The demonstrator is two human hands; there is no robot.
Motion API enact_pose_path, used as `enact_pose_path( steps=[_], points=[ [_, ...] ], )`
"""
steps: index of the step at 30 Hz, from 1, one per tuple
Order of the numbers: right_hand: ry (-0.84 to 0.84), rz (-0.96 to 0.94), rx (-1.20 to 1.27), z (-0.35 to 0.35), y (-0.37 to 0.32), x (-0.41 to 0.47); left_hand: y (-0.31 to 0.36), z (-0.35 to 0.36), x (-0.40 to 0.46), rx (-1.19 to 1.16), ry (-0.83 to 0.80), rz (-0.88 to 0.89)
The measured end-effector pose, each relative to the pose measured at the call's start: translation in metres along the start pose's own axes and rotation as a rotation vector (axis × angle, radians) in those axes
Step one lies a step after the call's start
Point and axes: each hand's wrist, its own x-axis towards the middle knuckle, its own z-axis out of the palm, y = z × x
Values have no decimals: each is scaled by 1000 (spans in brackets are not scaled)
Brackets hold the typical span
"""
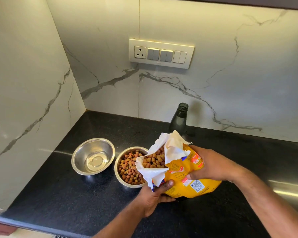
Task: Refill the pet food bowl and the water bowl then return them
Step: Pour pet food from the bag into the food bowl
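Food bowl on the black worktop, well heaped with kibble; yellow food bag tipped with its torn mouth over the bowl's right rim, more kibble at the lip. I read both hands' fingers closed on the bag, left hand under its lower edge, right hand over its body; I'd level it gently now to avoid spilling. Water bowl just left looks nearly empty; uncapped dark bottle behind.
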Motion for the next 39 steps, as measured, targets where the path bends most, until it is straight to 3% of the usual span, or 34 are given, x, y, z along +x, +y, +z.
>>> enact_pose_path(
  steps=[8, 17, 28, 39],
  points=[
    [132, 103, 336, 24, 42, -9, 16, -3, 10, 250, 44, 15],
    [324, 42, 632, 57, 82, -14, 47, 13, 37, 611, -94, 55],
    [463, 125, 672, 82, 137, -9, 58, 29, 93, 837, -245, 86],
    [497, 131, 724, 93, 151, -2, 51, 27, 112, 931, -215, 62]
  ],
)
